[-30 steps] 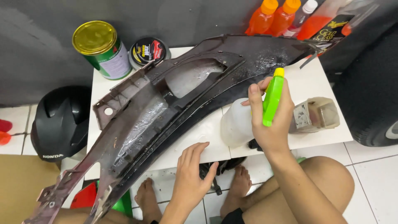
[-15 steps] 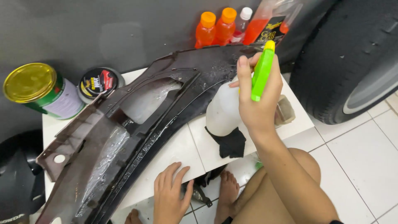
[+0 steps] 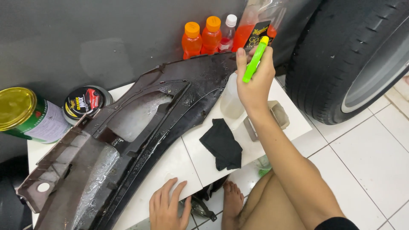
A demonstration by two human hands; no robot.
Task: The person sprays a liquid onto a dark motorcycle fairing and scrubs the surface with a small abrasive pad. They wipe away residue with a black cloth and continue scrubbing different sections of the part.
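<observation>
The spray bottle (image 3: 233, 100) is being held up over the far end of the dark panel (image 3: 140, 140), which is lying diagonally across the low white table (image 3: 170, 170). The right hand (image 3: 255, 81) is wrapping closed around the bottle's neck, with the green trigger head (image 3: 254, 59) sticking up between the fingers. The left hand (image 3: 168, 208) is lying open and flat on the table's near edge, gripping nothing, just beside the panel's lower rim. A black cloth (image 3: 222, 144) is lying crumpled on the table between the two hands, next to the panel. A tan sponge (image 3: 279, 115) is sitting partly behind the right forearm. Orange bottles (image 3: 201, 38) are standing by the grey wall, a green can (image 3: 25, 115) and a round tin (image 3: 85, 102) are sitting at the table's left end, and a tyre (image 3: 341, 55) is standing to the right.

To spray well, I judge the nozzle should be pointing down at the panel's wet surface rather than over the table, and the left hand should be bracing the panel so it is not sliding. The cloth is lying within easy reach for wiping.
</observation>
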